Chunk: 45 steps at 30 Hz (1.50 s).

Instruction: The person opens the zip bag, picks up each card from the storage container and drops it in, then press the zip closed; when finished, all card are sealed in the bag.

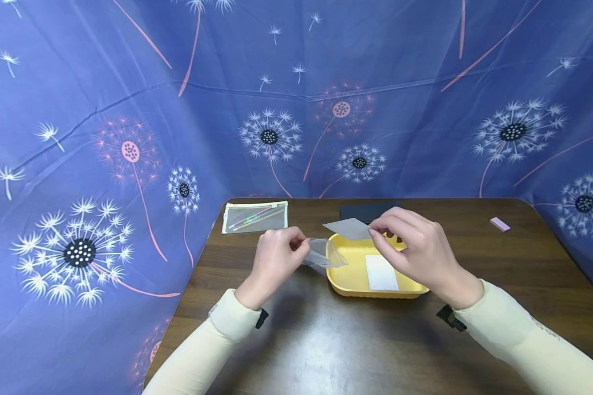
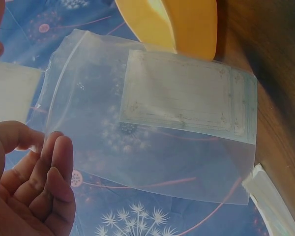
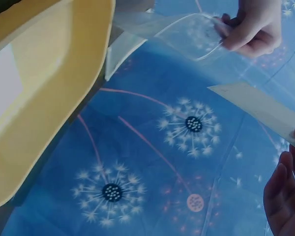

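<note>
My left hand [image 1: 280, 257] pinches a clear zip bag [image 2: 98, 108] at its mouth edge. Inside the bag, toward its far end, lie printed paper cards [image 2: 177, 93] with faint lined borders. In my right hand [image 1: 417, 247] a pale paper card [image 1: 350, 228] is pinched by one corner, held up over the back left rim of a yellow tray [image 1: 348, 285]. Another white card [image 1: 381, 272] lies on the tray floor. The bag's mouth gapes toward the card in the right wrist view, the two apart from each other.
A mesh zip pouch [image 1: 255, 217] with pencils lies at the table's back left. Behind the tray is a dark flat object [image 1: 365, 211]. A pink eraser-like block [image 1: 500, 224] sits at the back right. Blue dandelion-print cloth [image 1: 400, 109] hangs around the wooden table [image 1: 474, 263].
</note>
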Each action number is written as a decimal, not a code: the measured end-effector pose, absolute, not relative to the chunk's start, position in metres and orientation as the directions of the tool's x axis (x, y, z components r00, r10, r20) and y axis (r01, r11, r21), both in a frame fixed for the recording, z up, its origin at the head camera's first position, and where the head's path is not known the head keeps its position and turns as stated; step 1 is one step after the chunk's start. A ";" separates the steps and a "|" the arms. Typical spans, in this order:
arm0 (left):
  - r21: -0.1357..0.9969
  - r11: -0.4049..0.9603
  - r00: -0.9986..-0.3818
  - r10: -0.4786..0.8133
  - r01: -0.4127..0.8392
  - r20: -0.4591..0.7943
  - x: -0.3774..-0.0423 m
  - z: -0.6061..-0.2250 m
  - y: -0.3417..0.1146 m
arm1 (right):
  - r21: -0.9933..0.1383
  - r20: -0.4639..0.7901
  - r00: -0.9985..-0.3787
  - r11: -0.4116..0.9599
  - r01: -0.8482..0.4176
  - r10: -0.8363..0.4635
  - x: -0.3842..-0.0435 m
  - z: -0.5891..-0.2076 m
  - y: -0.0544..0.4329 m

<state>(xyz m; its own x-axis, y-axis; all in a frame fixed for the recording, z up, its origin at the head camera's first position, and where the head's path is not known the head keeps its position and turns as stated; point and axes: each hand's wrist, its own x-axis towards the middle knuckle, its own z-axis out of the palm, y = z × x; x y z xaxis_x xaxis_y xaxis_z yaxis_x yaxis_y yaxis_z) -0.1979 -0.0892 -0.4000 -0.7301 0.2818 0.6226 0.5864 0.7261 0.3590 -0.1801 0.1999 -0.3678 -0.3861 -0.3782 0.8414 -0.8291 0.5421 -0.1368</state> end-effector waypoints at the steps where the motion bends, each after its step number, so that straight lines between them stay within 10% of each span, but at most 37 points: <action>1: 0.358 0.726 -0.729 0.281 0.587 0.624 -0.198 -0.400 -0.089 | -0.140 0.849 -0.379 0.534 -0.834 -0.370 -0.178 -0.367 0.198; 17: 0.367 0.731 -0.745 0.281 0.575 0.605 -0.199 -0.401 -0.088 | -0.137 0.853 -0.350 0.481 -0.866 -0.387 -0.169 -0.394 0.178; 45: 0.371 0.721 -0.738 0.284 0.585 0.612 -0.197 -0.401 -0.087 | -0.261 0.623 -0.621 0.622 -0.738 -0.476 -0.190 -0.431 0.152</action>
